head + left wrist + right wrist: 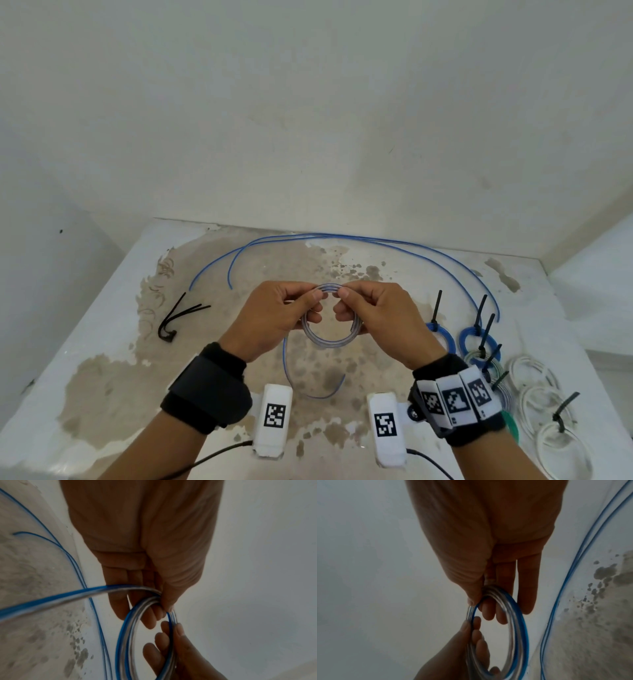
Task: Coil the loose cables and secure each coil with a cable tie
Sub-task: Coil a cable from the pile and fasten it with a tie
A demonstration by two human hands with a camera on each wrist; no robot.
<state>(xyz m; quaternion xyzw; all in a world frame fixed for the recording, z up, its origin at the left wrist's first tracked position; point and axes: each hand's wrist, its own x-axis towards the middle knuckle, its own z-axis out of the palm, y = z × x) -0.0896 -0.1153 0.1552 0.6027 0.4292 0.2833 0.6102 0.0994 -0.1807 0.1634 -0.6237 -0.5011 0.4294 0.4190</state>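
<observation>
A small coil of blue-and-clear cable (329, 341) hangs above the middle of the table, held by both hands at its top. My left hand (317, 298) pinches it between thumb and fingers, and my right hand (342, 301) pinches it right beside. The coil's loose tail (301, 387) curves down to the table below. In the left wrist view the left hand (164, 605) grips the coil (125, 635). In the right wrist view the right hand (477, 600) grips the coil (521, 628). Loose black cable ties (178, 318) lie at the left.
Two long loose blue cables (342, 236) arc across the back of the stained white table (102, 342). At the right lie tied coils with black ties sticking up: blue ones (476, 342) and white ones (534, 377). Walls close the back and both sides.
</observation>
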